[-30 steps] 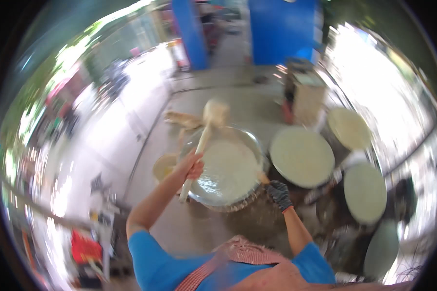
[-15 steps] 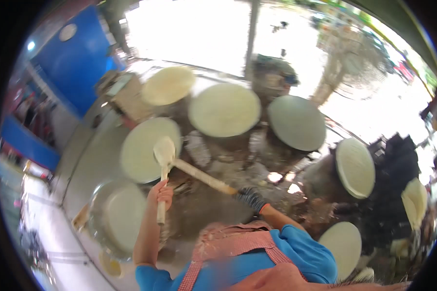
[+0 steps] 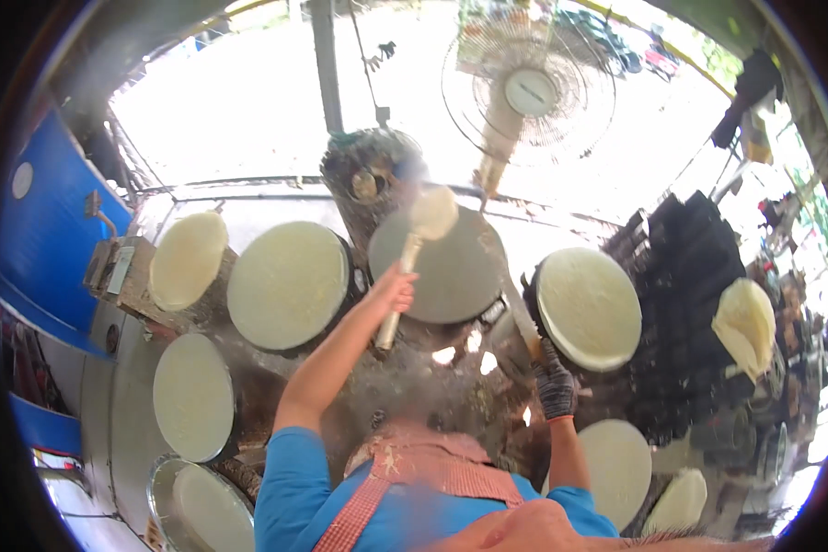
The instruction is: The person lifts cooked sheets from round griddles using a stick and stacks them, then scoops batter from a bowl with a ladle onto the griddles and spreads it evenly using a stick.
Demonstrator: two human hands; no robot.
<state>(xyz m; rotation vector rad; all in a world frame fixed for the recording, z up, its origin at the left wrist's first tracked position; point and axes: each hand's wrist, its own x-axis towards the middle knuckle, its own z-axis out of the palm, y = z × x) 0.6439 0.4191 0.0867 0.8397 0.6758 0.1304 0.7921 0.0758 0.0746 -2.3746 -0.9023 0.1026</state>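
My bare left hand is closed around the wooden handle of a ladle. Its rounded, batter-coated head is over the far part of a grey round griddle, which shows no pale layer like those beside it. In a dark striped glove, my right hand grips the wooden handle of a long, thin spatula. Its narrow blade slants up along the grey griddle's right side. A griddle with a pale batter round is to the left, and another coated griddle to the right.
Near the lower left stands a clear-rimmed basin of pale batter. More pale rounds curve around me. A large fan stands beyond the griddles. Dark stacked blocks and a hanging pale sheet are at the right.
My view has turned right. The ladle has gone from a coated left griddle to the grey one. The spatula, earlier touching or crossing the ladle, now points upward, apart from it.
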